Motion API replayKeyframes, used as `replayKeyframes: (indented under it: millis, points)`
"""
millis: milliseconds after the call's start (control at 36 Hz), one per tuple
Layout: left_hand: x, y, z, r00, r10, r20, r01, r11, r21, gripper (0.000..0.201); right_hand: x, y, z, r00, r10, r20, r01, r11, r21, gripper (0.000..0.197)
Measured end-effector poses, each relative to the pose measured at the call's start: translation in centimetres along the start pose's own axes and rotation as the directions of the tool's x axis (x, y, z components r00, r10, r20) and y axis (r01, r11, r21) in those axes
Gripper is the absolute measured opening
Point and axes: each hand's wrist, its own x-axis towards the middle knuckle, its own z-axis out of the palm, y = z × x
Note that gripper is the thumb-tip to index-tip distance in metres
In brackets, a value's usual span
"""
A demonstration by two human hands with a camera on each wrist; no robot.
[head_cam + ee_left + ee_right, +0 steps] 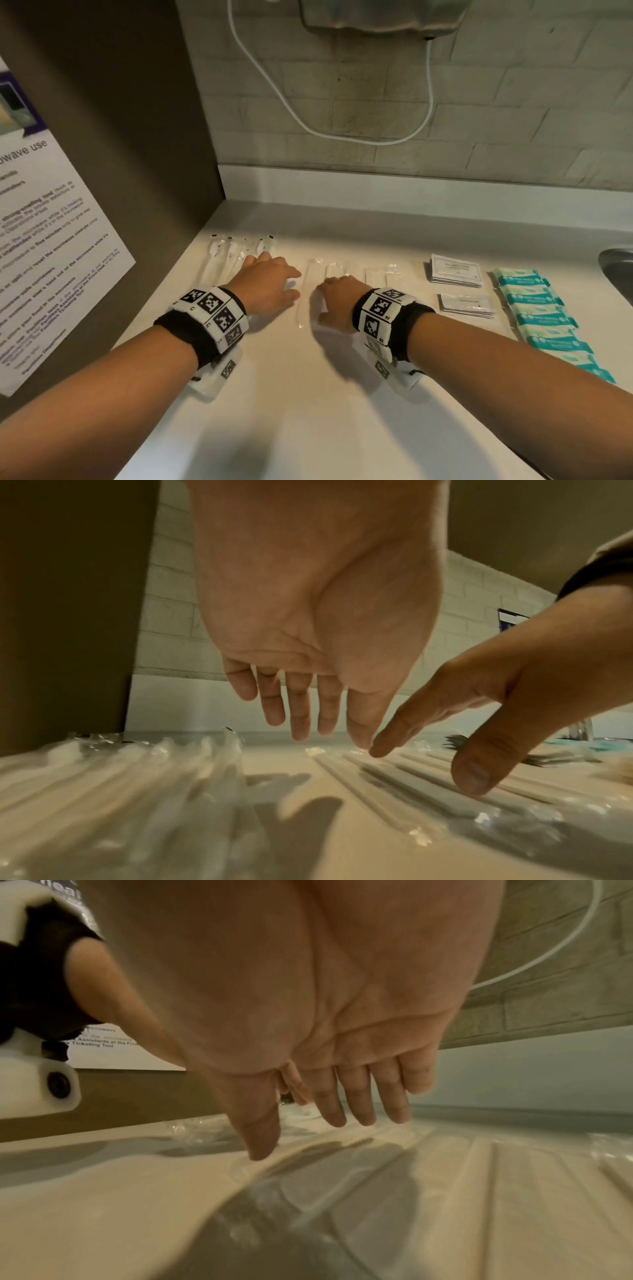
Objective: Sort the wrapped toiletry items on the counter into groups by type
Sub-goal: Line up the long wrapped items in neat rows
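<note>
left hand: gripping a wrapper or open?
Open. In the left wrist view the left hand has straight, spread fingers above the counter, curled round nothing.

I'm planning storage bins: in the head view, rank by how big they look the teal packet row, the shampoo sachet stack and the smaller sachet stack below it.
1. teal packet row, by far the largest, though it also runs nearer the camera.
2. shampoo sachet stack.
3. smaller sachet stack, only slightly smaller; close call.

Wrapped razors (pixel 239 255) leftmost on counter (pixel 308 411), probably toothbrushes (pixel 346 274) beside, sachets (pixel 455 274) then packets (pixel 534 305) rightward
</note>
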Motion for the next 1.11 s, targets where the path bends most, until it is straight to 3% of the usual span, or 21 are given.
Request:
replayKeyframes:
  millis: [111,222,472,833,1111]
  points:
    - [-0.6,-2.6,-0.6,0.998,-0.064,-0.024,0.064,0.998,0.016,0.04,0.8,-1.6,-0.7,0.999,-0.045,-0.027,0.044,0.999,-0.031,0.058]
    - [-1.4,-5.0,-1.1,0.996,-0.083,0.025,0.079,0.991,0.109,0.04,2.1,-3.7,-1.1,0.996,-0.076,-0.05,0.076,0.997,-0.014,0.064]
    - [-2.5,-8.1,-0.2,0.991,-0.016,0.133,-0.008,0.984,0.178,0.043,5.6,-8.1,-0.7,0.991,-0.114,-0.067,0.114,0.993,-0.008,0.08]
    - [-2.2,-9.7,1.1,0.991,0.09,0.103,-0.102,0.987,0.12,0.058,6.3,-8.9,-0.1,0.998,0.013,-0.055,-0.017,0.997,-0.069,0.07]
    - [-1.6,-10.1,2.6,0.993,0.08,0.089,-0.087,0.993,0.076,0.064,5.0,-8.3,-0.7,0.999,0.042,-0.022,-0.043,0.998,-0.053,0.058]
